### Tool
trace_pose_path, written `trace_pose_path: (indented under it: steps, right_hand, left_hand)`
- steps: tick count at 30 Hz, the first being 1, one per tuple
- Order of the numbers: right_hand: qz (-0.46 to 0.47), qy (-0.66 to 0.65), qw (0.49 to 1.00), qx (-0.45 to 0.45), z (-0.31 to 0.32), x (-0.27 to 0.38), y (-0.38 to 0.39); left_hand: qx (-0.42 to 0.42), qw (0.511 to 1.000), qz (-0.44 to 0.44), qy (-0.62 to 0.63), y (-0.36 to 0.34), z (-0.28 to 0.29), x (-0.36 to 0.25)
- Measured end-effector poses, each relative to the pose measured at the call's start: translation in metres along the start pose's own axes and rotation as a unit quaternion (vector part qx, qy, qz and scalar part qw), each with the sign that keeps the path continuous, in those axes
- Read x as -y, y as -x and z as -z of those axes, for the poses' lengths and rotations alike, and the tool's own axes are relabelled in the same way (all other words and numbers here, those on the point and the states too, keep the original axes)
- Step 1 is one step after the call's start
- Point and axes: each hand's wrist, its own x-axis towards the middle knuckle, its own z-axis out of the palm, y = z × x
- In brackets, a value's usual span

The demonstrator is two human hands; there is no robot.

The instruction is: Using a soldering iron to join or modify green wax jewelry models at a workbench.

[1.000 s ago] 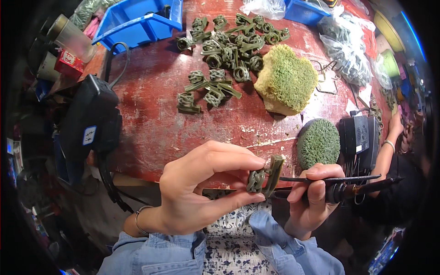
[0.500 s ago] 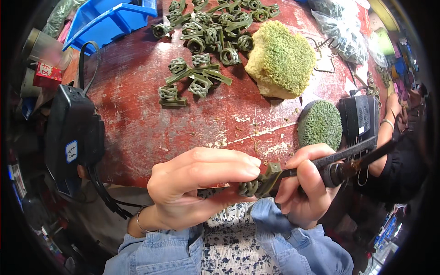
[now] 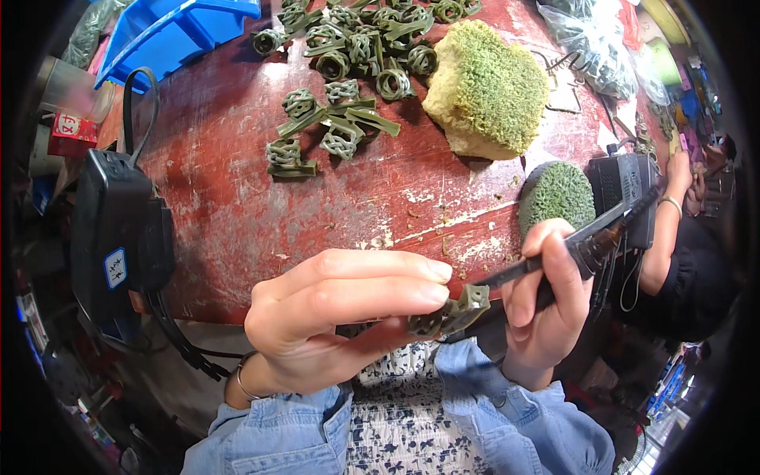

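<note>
Near the table's front edge, my left hand pinches a dark green wax ring piece between fingers and thumb. Its squared end sticks out past the fingertips, while my fingers hide much of the rest. My right hand grips a long, flat, dark file-like tool, whose tip is close to the wax piece; contact is unclear. A darker rod with a brownish band also runs through that hand. Beyond my hands, several similar green wax ring pieces lie in a loose pile, with a few nearer ones apart.
A yellow-green sponge block and a round green sponge sit on the worn red table. Black device boxes stand left and right. A blue bin is far left. Another person's arm shows at right.
My right hand has raised the tool, tilting it more steeply, and its tip has lifted relative to the wax piece. My left hand has turned the piece slightly.
</note>
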Motion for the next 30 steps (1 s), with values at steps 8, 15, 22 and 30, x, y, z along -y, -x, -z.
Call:
trace_pose_path:
  steps: [8, 15, 22, 30]
  right_hand:
    - [-0.135, 0.044, 0.983, 0.116, -0.013, 0.006, 0.003]
    - [-0.159, -0.016, 0.975, 0.153, -0.012, 0.003, -0.001]
    - [-0.136, -0.017, 0.984, 0.113, -0.009, -0.005, 0.003]
    - [-0.134, -0.022, 0.981, 0.139, -0.010, -0.006, 0.005]
  left_hand:
    - [-0.021, 0.996, 0.059, 0.058, 0.004, -0.008, 0.008]
    - [0.060, 0.993, 0.078, 0.069, 0.004, -0.003, 0.016]
    - [0.016, 0.962, 0.205, 0.177, 0.000, -0.009, -0.003]
    - [0.007, 0.969, 0.208, 0.132, 0.004, -0.007, -0.001]
